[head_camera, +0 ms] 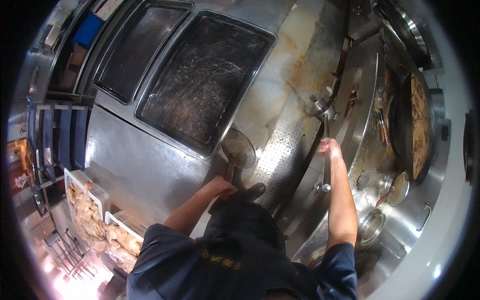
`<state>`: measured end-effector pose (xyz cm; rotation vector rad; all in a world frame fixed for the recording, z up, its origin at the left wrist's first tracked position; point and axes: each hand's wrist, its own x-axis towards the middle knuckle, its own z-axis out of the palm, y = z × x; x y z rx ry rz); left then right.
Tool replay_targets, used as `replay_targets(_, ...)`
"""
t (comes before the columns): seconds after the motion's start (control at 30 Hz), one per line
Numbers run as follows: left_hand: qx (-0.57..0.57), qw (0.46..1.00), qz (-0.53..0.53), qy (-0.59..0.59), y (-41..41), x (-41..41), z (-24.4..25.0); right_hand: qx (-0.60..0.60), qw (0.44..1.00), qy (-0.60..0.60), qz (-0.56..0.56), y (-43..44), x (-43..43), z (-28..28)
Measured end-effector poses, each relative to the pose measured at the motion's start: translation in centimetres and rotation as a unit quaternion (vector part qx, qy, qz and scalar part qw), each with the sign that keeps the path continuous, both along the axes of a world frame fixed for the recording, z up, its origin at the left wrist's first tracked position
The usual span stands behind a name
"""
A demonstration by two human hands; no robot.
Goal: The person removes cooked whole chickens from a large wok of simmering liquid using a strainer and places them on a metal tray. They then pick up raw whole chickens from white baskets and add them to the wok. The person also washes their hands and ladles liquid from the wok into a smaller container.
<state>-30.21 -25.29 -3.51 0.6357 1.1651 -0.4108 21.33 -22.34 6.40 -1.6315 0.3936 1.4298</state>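
My left hand point(224, 186) grips the handle of a round wire-mesh skimmer point(239, 148), whose disc is just beyond the near corner of a large dark metal tray point(202, 80). On the right, my right hand point(330, 147) is closed around the long metal handle of a steel ladle point(321, 107). The ladle's bowl is near the worktop's edge, and the end of its handle points back towards me. Stained and perforated steel surfaces point(279, 161) lie between the two tools.
A smaller dark tray point(144, 45) lies beyond the large one. White plastic crates point(125, 221) with plucked poultry point(88, 217) stand at the lower left. To the right are a large wok point(420, 123), metal containers point(373, 227) and a brush-like tool point(383, 127).
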Motion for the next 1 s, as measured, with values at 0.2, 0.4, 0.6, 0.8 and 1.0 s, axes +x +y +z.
replay_targets(0.2,-0.004,0.998,0.033,-0.044,-1.0,0.4,-1.9,-0.046,0.992,-0.084,0.077,3.5,3.8,0.1)
replay_targets(0.4,0.019,1.000,0.011,-0.021,-0.1,1.6,1.6,-0.081,0.890,-0.380,0.238,4.3,1.3,4.6)
replay_targets(0.6,0.193,0.951,-0.161,-0.180,1.3,2.5,1.3,0.011,0.792,-0.577,0.200,-14.1,0.4,6.7)
replay_targets(0.8,-0.140,0.974,-0.146,-0.102,4.2,6.2,-1.2,-0.105,0.839,-0.530,0.065,-33.2,-12.8,20.4)
replay_targets(1.0,0.161,0.808,-0.471,-0.317,6.1,10.2,4.4,-0.001,0.902,-0.368,-0.226,-45.4,-25.1,29.1)
